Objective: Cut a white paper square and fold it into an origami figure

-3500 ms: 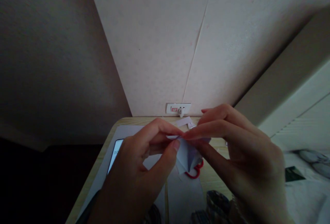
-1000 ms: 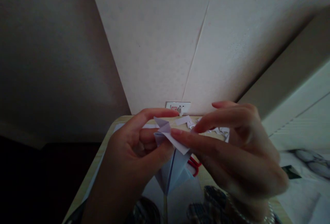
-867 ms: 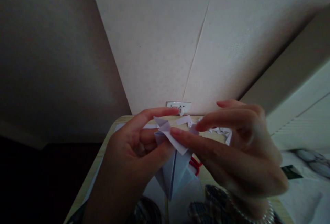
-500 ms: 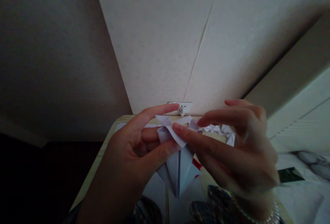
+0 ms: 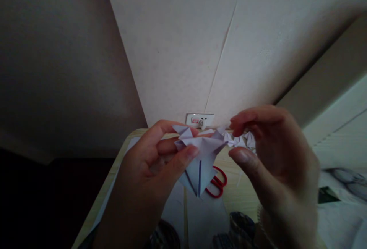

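Observation:
A piece of folded white paper origami [image 5: 205,147] is pinched in my left hand [image 5: 155,165], thumb on its front and fingers behind it. Its lower end narrows to a point with a dark slit down the middle, and small flaps stick out at its upper left and upper right. My right hand [image 5: 278,168] is held just right of the upper right flap, thumb and fingers apart with nothing between them. Behind the paper, red-handled scissors [image 5: 219,182] lie partly hidden on the table.
Several small folded paper pieces [image 5: 239,140] sit at the back of the wooden table [image 5: 241,199]. White sheets [image 5: 208,218] lie along the front. A wall socket [image 5: 200,120] with a plug is behind, against the pale wall [image 5: 183,50].
My right hand has let go of the origami and moved off to the right, its fingers parting. The top front flap now lies more spread out, and the scissors' handles show more.

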Tool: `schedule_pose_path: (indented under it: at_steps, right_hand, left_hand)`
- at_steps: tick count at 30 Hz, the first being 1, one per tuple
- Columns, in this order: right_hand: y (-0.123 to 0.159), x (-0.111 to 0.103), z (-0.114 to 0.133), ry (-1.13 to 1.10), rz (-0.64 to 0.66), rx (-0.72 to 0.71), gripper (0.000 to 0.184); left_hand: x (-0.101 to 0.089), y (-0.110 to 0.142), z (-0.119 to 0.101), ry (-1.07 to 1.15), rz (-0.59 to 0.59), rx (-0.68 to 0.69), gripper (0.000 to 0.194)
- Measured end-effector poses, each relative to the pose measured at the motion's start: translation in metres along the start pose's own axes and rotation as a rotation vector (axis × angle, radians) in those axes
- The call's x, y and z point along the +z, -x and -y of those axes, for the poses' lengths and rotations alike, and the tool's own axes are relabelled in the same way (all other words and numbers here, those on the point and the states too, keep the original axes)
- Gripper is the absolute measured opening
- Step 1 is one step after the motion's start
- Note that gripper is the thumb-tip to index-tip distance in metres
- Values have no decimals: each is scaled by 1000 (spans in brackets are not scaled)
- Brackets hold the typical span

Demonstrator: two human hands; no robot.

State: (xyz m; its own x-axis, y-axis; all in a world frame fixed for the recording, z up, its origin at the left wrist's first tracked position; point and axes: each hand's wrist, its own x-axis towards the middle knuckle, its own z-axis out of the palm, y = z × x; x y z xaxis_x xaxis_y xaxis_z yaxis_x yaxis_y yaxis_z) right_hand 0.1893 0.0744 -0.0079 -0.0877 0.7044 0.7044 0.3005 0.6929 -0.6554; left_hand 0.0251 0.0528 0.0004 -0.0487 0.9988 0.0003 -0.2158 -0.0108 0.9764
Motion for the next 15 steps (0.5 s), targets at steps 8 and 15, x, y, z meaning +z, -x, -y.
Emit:
schedule_pose_path:
  at_steps: [8, 15]
  right_hand:
    - [-3, 1, -1, -304, 127, 287, 44]
    - [-4, -6, 0, -333, 234, 263, 4]
  left_hand:
    - [5, 4, 0, 62, 18, 1, 8]
    - [1, 2, 1, 123, 84, 13, 8]
